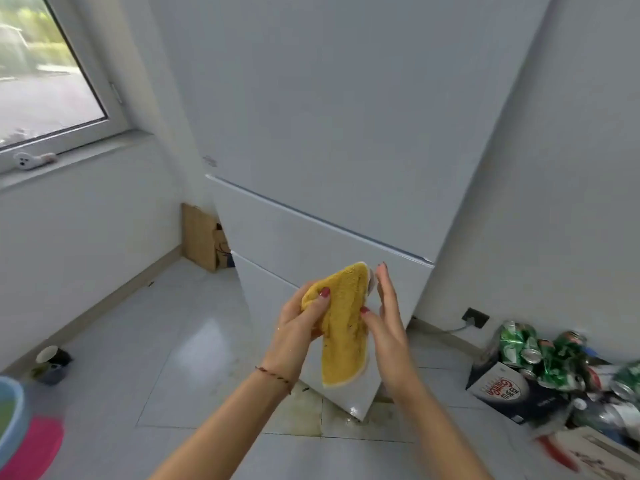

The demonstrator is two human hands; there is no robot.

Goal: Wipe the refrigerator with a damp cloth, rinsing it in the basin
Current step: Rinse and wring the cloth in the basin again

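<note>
A tall white refrigerator (346, 133) fills the middle of the view, with two drawer fronts below its large door. In front of its lowest drawer I hold a yellow cloth (344, 327) that hangs down lengthwise. My left hand (299, 323) grips the cloth's upper left part, thumb on top. My right hand (386, 317) is beside the cloth's right edge with straight fingers, its thumb touching the cloth. A blue basin (10, 410) shows only as a rim at the lower left edge.
A window (41, 74) and sill are on the left wall. A brown paper bag (204, 237) leans beside the refrigerator. A box (512, 393) and crushed green cans (540, 351) crowd the floor at right. A small cup (48, 355) and a pink mat (34, 445) lie at left.
</note>
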